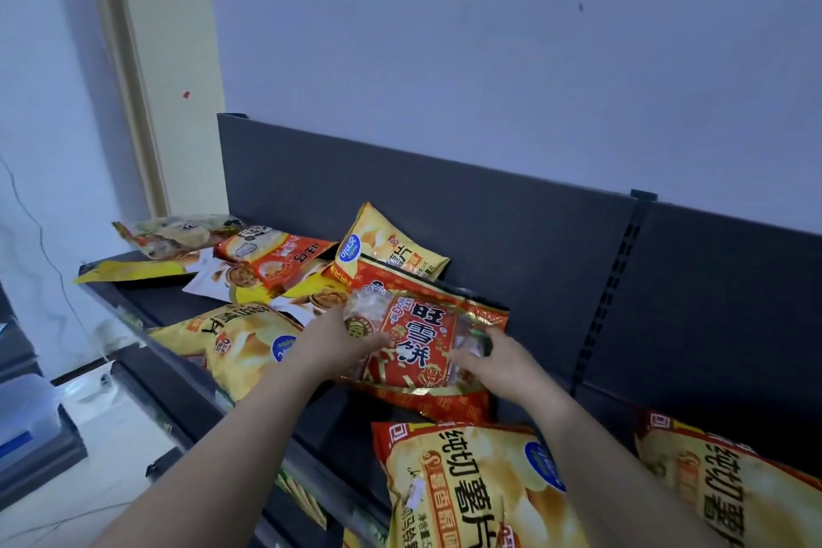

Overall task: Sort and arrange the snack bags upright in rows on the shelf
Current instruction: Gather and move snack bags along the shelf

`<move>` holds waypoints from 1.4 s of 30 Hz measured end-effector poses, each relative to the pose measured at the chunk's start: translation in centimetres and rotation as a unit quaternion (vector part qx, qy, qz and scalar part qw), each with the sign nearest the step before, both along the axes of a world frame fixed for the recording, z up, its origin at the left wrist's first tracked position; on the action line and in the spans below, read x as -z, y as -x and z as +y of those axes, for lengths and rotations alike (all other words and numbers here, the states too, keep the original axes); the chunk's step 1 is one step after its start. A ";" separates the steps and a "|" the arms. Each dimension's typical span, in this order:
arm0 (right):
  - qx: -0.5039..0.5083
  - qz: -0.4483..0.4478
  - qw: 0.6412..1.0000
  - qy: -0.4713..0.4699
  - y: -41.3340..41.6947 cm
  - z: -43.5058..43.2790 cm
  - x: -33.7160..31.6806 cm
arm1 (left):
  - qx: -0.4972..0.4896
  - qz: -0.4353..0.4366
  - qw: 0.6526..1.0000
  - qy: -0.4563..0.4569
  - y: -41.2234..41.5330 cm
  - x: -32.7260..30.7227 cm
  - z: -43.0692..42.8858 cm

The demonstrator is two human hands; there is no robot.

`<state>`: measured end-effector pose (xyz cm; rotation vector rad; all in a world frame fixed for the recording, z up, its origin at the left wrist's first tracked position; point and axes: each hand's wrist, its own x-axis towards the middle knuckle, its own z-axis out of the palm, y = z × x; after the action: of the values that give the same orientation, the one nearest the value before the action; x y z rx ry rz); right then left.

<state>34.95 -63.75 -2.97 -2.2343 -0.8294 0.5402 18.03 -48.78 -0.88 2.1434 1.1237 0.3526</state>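
In the head view, the dark shelf (178, 300) is carrying loose snack bags along its deck. A red rice-cracker bag (422, 345) is sitting in the middle of the shelf, tilted and close to the back panel (511, 218), and both hands are holding it. The left hand (342, 338) is gripping its left edge, fingers curled onto the clear wrapper. The right hand (489, 363) is grasping its right side, with fingers wrapping over the edge.

Just behind the red bag, a yellow chip bag (391, 251) is leaning against the back panel. To the left, a jumbled pile of bags (267, 265) is lying flat and overlapping, orange, white and yellow together, with one yellow pack sticking out past the shelf's left end. A second yellow chip bag (235, 345) is lying on its side at the front edge, just beside the left forearm. Nearer the camera, a large yellow bag (467, 494) is standing between the two forearms, and another like it (729, 485) is showing at the right, past the right arm.

Behind the shelf, a plain pale wall (489, 36) is rising, with a cream door frame (129, 80) at the left. A thin cable (42, 238) is hanging down the left wall, and a pale floor (111, 418) is showing below.
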 end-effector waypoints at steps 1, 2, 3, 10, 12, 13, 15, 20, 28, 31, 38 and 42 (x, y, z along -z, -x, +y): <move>-0.002 0.015 1.000 -0.001 0.0 0.2 0.4 | 0.009 0.012 1.000 -0.002 -0.2 0.2 0.4; -0.001 0.030 1.000 -0.006 0.0 0.4 0.6 | 0.016 0.026 0.999 -0.013 -0.4 0.4 0.7; 0.005 0.041 0.999 -0.014 0.1 0.6 0.9 | 0.019 0.036 0.999 -0.026 -0.5 0.6 1.2; 0.114 0.005 0.989 -0.098 0.7 2.2 -0.8 | 0.018 -0.084 0.995 -0.051 -1.1 0.3 2.6; 0.150 -0.010 0.981 -0.124 1.0 2.6 -1.3 | 0.021 -0.136 0.989 -0.055 -1.1 -0.3 3.0; 0.160 -0.016 0.977 -0.143 1.2 2.6 -1.6 | 0.026 -0.159 0.985 -0.057 -1.1 -0.6 3.3; 0.187 -0.025 0.965 -0.184 1.5 2.5 -2.1 | 0.038 -0.204 0.977 -0.048 -1.0 -1.4 3.5; 0.224 -0.072 0.936 -0.263 2.8 1.8 -4.4 | 0.069 -0.289 0.955 -0.012 -0.4 -2.7 3.6; 0.270 -0.128 0.900 -0.317 4.6 -3.7 -7.9 | 0.163 -0.351 0.922 0.025 -2.4 -4.9 0.6; 0.306 -0.148 0.887 -0.312 5.3 -7.5 -8.9 | 0.215 -0.343 0.913 0.047 -3.6 -5.7 -2.0; 0.375 -0.208 0.857 -0.286 8.2 -18.8 -10.3 | 0.336 -0.327 0.879 0.085 -5.4 -7.7 -12.3; 0.403 -0.234 0.843 -0.269 10.1 -26.9 -11.9 | 0.386 -0.328 0.857 0.093 -6.3 -10.0 -20.4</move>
<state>24.84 -90.65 8.95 -1.9345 -0.1384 -0.5956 24.37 -69.19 9.10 1.8752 -0.1102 0.5054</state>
